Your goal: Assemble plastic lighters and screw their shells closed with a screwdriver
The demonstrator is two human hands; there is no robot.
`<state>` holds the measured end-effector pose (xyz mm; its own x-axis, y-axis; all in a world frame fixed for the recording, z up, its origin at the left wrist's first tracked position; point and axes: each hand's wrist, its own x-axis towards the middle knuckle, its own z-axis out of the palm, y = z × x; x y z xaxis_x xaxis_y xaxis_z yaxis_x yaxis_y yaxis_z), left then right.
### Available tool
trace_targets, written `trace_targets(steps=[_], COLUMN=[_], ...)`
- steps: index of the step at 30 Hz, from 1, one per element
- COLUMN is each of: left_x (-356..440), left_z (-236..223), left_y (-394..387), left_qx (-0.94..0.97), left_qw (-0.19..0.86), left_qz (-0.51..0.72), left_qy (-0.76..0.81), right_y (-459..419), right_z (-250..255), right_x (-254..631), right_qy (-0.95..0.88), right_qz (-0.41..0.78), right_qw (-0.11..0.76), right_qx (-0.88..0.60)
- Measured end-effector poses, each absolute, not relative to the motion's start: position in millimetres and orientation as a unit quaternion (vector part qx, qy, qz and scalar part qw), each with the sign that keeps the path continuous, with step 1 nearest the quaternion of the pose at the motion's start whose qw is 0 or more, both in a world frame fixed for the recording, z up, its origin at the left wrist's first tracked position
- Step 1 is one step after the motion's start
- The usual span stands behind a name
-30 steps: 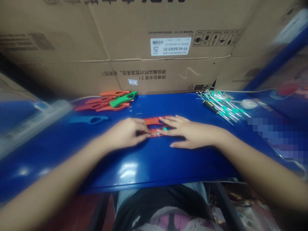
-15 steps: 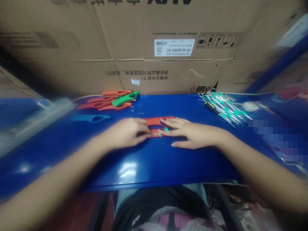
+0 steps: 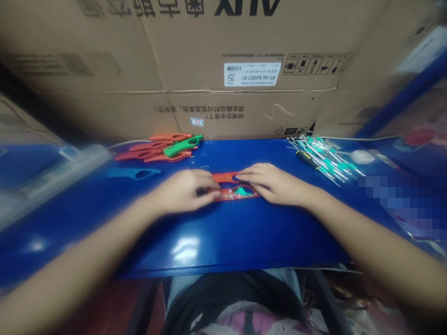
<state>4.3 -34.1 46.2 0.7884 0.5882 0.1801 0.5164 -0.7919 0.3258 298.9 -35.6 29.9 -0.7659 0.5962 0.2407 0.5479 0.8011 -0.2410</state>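
Note:
Two long orange lighter shell halves lie side by side on the blue table in front of me. The nearer lighter shell half (image 3: 226, 197) carries a green trigger piece (image 3: 241, 190) and clear and metallic small parts. My left hand (image 3: 193, 190) is closed at its left end, thumb and fingers pinched over it. The farther lighter shell half (image 3: 225, 177) looks bare inside. My right hand (image 3: 275, 182) has its fingers together over that half's right end, its thumb low beside the nearer half's right end. The fingers hide both right ends.
Behind on the left lie several orange lighter bodies (image 3: 150, 151), with a green one (image 3: 183, 146) on top and a blue one (image 3: 134, 173) nearer. At right are metal rods with green parts (image 3: 326, 156) and a black-yellow screwdriver (image 3: 307, 159). A cardboard wall (image 3: 195, 70) closes the back.
My right hand's spread fingers have drawn together and shifted right, uncovering the green piece in the nearer shell half. My left hand stays almost where it was.

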Motion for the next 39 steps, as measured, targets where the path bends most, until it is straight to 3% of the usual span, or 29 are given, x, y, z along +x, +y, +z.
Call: trace_targets(steps=[9, 20, 24, 28, 32, 35, 39], left_x=[-0.4, 4.6, 4.1, 6.3, 9.0, 9.1, 8.0], left_z=[47.0, 39.3, 37.1, 40.1, 42.5, 43.2, 44.3], left_y=[-29.0, -28.8, -29.2, -33.7, -37.1, -37.8, -38.3], left_qx=[0.938, 0.939, 0.928, 0.916, 0.921, 0.928, 0.935], left_qw=[0.019, 0.017, 0.002, 0.002, 0.007, 0.027, 0.079], left_qz=[0.101, 0.071, 0.119, 0.187, 0.213, 0.202, 0.181], left_qy=[0.33, 0.336, 0.353, 0.354, 0.326, 0.313, 0.295], right_y=[-24.7, -26.0, -29.9, -31.8, -31.2, -33.1, -39.0], right_z=[22.8, 27.6, 30.1, 30.6, 30.7, 32.7, 37.7], right_x=[309.6, 304.7, 300.4, 294.7, 291.2, 290.4, 291.2], right_qy=[-0.924, -0.911, -0.861, -0.751, -0.676, -0.691, -0.78], right_qz=[0.052, 0.067, 0.148, 0.335, 0.469, 0.477, 0.399], right_qw=[0.133, 0.13, 0.204, 0.309, 0.309, 0.298, 0.253], right_qx=[-0.355, -0.385, -0.441, -0.477, -0.477, -0.455, -0.411])
